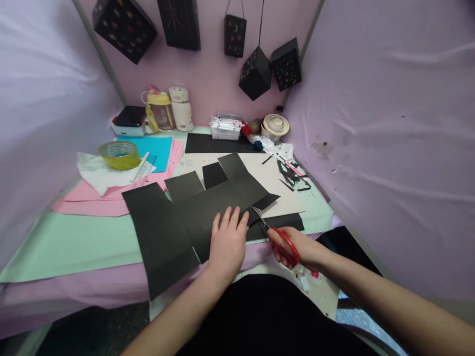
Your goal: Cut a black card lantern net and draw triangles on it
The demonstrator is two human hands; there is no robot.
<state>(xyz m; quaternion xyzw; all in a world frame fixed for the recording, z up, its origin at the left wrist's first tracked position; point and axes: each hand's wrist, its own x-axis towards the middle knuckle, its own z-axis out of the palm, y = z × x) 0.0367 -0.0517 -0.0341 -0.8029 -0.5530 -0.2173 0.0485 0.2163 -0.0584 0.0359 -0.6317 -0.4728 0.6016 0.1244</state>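
A large sheet of black card (pixel 174 217), cut into a box-net shape, lies across the near edge of the table. My left hand (pixel 227 242) rests flat on it with fingers stretched out, pressing it down. My right hand (pixel 297 247) grips red-handled scissors (pixel 282 241), fingers through the loops. The scissor blades (pixel 260 217) point up and left into the card's right flap, just beside my left fingertips.
Pink and blue paper sheets (pixel 156 153) and a roll of yellow tape (pixel 119 155) lie at the left. Black paper scraps (pixel 293 178) litter the right. Bottles (pixel 163 110), a box of sticks (pixel 225 128) and a tape reel (pixel 275 124) stand at the back. Black lanterns (pixel 256 73) hang above.
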